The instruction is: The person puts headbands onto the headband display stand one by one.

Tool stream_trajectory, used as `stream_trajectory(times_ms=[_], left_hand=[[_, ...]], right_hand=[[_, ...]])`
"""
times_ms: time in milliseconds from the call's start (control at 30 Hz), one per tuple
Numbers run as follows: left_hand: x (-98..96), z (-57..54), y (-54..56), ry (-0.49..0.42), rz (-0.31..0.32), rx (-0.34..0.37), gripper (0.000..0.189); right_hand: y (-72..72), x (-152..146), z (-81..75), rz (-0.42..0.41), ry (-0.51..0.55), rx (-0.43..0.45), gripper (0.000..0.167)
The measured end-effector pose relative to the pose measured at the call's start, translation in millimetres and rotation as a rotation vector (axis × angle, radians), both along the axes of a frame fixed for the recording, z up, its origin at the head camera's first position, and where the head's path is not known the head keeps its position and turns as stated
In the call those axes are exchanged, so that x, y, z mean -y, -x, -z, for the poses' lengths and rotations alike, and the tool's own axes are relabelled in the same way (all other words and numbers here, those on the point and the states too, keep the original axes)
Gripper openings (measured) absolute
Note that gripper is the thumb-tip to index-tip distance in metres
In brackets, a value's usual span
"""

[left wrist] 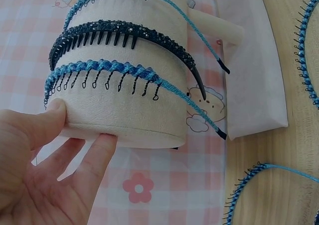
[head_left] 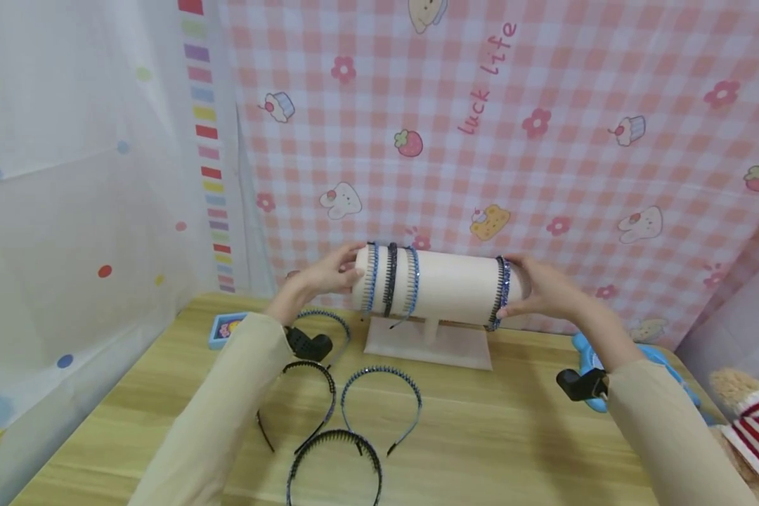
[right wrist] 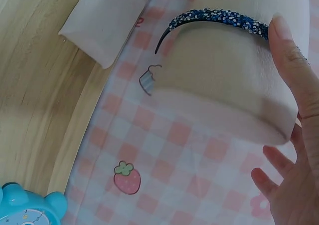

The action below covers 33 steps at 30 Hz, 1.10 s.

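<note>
Right, your left hand (head_left: 324,274) has hold of one end of the pale roll (head_left: 458,288), the thumb pressed on its side just beside the outer blue band (left wrist: 102,68) and fingertips against the end's rim. Your right hand (head_left: 547,288) is at the other end, its thumb tip touching the sparkly band (right wrist: 219,17). Some of its fingers are hidden behind the roll, so I cannot tell whether you are pinching that band or gripping the roll itself; the fingers that show are spread apart.

The roll lies level on a short post above its flat base (head_left: 392,341), which sits on the table (head_left: 500,436) near the checked cloth (head_left: 379,98). Near your left hand the outer blue band, a black band (left wrist: 134,31) and an inner blue band (head_left: 413,281) sit round the roll, side by side. The sparkly band is round it too, well apart from those three.

In front of the base lie a blue loop (head_left: 382,370), a dark loop (head_left: 332,390) and a black loop (head_left: 335,436); a rear loop (head_left: 329,315) is partly covered by your left wrist's black device (head_left: 308,344). Beyond your right sleeve is a blue clock (head_left: 588,355).
</note>
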<state>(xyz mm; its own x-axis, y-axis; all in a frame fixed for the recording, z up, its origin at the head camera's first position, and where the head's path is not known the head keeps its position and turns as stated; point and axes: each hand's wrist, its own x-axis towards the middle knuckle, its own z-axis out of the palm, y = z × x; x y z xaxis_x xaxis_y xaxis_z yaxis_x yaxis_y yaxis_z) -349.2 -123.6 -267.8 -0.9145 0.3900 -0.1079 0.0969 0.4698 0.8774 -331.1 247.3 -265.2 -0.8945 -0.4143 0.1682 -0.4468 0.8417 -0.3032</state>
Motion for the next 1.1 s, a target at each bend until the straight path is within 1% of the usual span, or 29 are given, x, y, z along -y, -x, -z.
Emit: stream_trajectory(times_ms=[200, 333, 467, 567, 833, 1100], left_hand=[[-0.1, 1.1, -0.2, 0.003, 0.001, -0.003, 0.062], [-1.0, 1.3, -0.8, 0.002, 0.005, -0.002, 0.062], [-0.9, 0.9, -0.7, 0.002, 0.008, -0.002, 0.063], [-0.6, 0.0, -0.8, 0.002, -0.003, 0.003, 0.063], [1.8, -1.0, -0.5, 0.008, 0.0, 0.0, 0.063], [2.1, -0.4, -0.9, 0.008, -0.006, 0.004, 0.063]], right_hand=[[0.5, 11.3, -2.8, 0.033, -0.061, 0.0, 0.105], [1.9, 19.1, -3.7, 0.037, -0.069, 0.01, 0.106], [5.2, 29.4, -4.3, 0.018, -0.055, 0.022, 0.105], [8.4, 37.9, -4.5, -0.004, -0.053, 0.024, 0.105], [14.6, 60.1, -4.5, -0.017, -0.082, -0.006, 0.105], [18.7, 81.0, -5.0, -0.065, -0.09, -0.01, 0.107]])
